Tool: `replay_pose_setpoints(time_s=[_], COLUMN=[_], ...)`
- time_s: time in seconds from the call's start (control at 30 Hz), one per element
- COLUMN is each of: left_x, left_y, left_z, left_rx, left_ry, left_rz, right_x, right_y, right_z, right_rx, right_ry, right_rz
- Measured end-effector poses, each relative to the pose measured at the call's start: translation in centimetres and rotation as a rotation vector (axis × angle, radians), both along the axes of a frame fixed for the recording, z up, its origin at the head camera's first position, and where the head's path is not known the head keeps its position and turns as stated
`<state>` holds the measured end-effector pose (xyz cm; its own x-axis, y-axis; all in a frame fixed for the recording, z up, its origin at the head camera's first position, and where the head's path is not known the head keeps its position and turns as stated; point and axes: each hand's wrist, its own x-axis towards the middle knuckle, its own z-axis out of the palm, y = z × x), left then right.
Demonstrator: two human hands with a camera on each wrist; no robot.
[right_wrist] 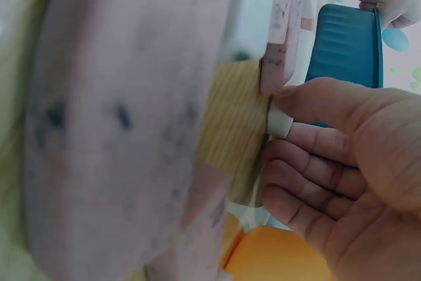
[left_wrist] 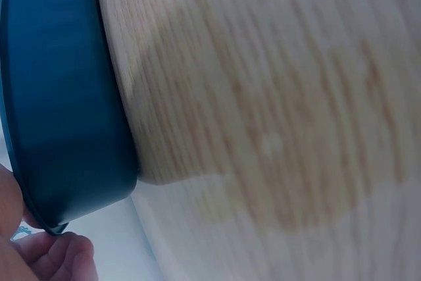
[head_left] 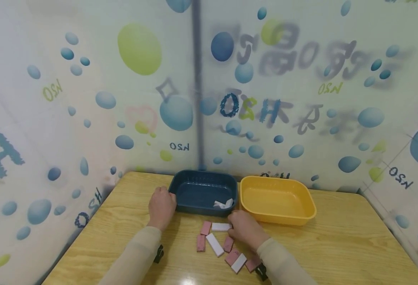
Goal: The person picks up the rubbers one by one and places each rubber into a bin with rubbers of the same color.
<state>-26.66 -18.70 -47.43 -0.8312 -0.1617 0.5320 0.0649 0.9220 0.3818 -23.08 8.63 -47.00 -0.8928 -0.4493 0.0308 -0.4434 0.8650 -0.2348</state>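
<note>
At the left end of a dark blue plastic bin (head_left: 203, 210), my left hand (head_left: 161, 208) grips the rim, with thumb and fingers on either side of it in the left wrist view. Several white blocks (head_left: 224, 204) lie in the bin's front right corner. My right hand (head_left: 246, 227) is in front of the bins, pinching the end of a white eraser-like block (head_left: 220, 227) between thumb and index finger. Loose pink blocks (head_left: 201, 243) and white blocks (head_left: 214, 244) lie on the table around and below that hand. Close to the right wrist camera, a pink block (right_wrist: 131, 116) looks large and speckled.
A yellow bin (head_left: 276, 215) stands right of the blue one, close beside it. Both are on a wood-grain table (head_left: 337, 237) near its back edge. Behind them hangs a patterned curtain (head_left: 301, 91). Small dark objects show beside the left forearm and the right wrist.
</note>
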Motion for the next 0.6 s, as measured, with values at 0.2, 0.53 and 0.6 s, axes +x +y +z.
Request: replay_pose_setpoints(time_s=[0.2,0.53,0.6], left_x=[-0.2,-0.2,-0.1], left_y=[-0.1,-0.1,-0.2], left_z=[-0.1,-0.1,-0.1], left_rx=[-0.006,0.004,0.008], left_ry=[0.0,-0.005,-0.007], left_rz=[-0.005,-0.002,-0.002], right_x=[0.2,1.0,1.1], right_y=[0.1,0.0,0.0], right_z=[0.1,2.4,2.9], right_rx=[-0.032,-0.144,-0.149], right_ry=[0.016,0.073,0.084], right_rz=[0.008,0.062,0.07])
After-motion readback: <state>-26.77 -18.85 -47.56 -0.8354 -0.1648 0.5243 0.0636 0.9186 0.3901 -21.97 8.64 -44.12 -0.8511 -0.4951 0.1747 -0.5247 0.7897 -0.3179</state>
